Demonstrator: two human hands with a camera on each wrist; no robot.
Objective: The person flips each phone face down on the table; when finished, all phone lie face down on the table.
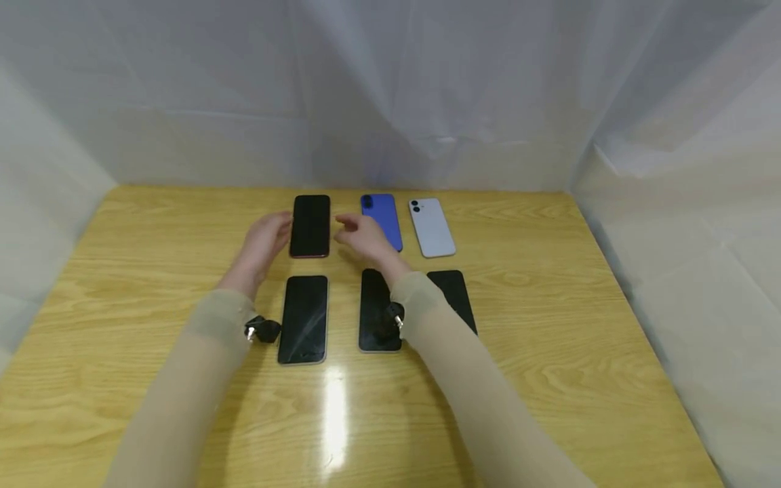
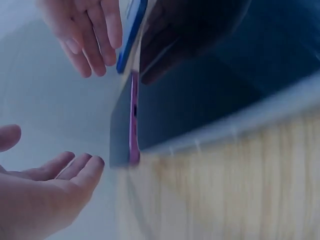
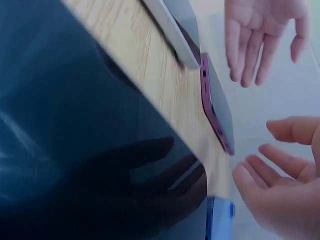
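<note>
Two hands hover with fingers relaxed and holding nothing on either side of a black-screened, red-edged phone (image 1: 310,226) lying flat toward twelve o'clock on the pale wooden bench (image 1: 549,325): left hand (image 1: 264,238) at its nine o'clock, right hand (image 1: 361,236) at its three o'clock, neither touching it.

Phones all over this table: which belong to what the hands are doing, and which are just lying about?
In hand:
red-edged phone, between both hands
left hand
right hand

Lying about:
blue phone
pale phone
three screen-up phones in the near row
</note>
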